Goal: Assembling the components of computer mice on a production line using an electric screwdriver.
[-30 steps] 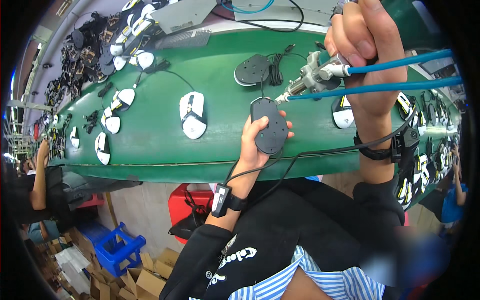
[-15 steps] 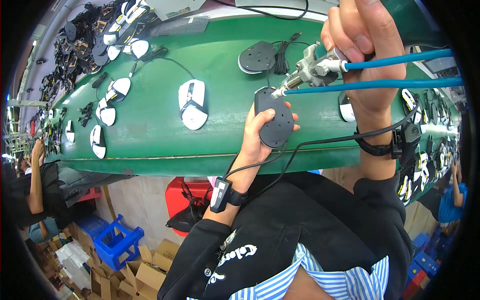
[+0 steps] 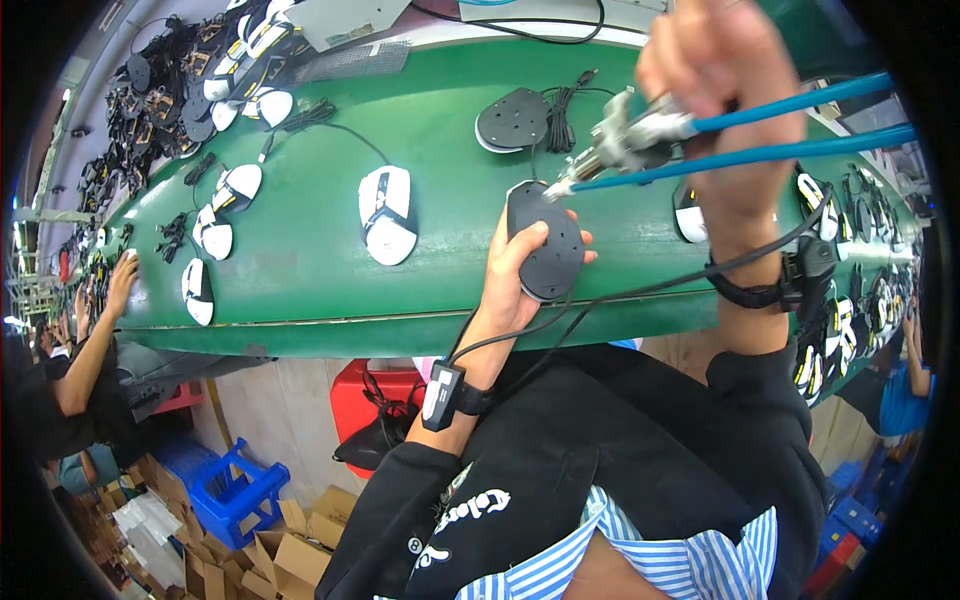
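Note:
My left hand is closed around a computer mouse, its black underside facing up and my thumb on top. In my right hand, blurred by motion, is a metal air tool with two blue hoses. The tool's narrow tip meets or hovers just over the far end of the mouse's underside; contact cannot be made out. Beyond lies another upturned mouse with its coiled cable. To the left rests a white and black mouse, right side up.
The green worktable carries more white mice at left and some at right. A pile of black parts lies far left. Another person's hand touches the left edge. Below stand a red stool, a blue stool and cardboard boxes.
My right hand and the tool have shifted slightly, with the hand now smeared. The mouse in my left hand stays nearly in place. The other person's hand at left has reached the table edge.

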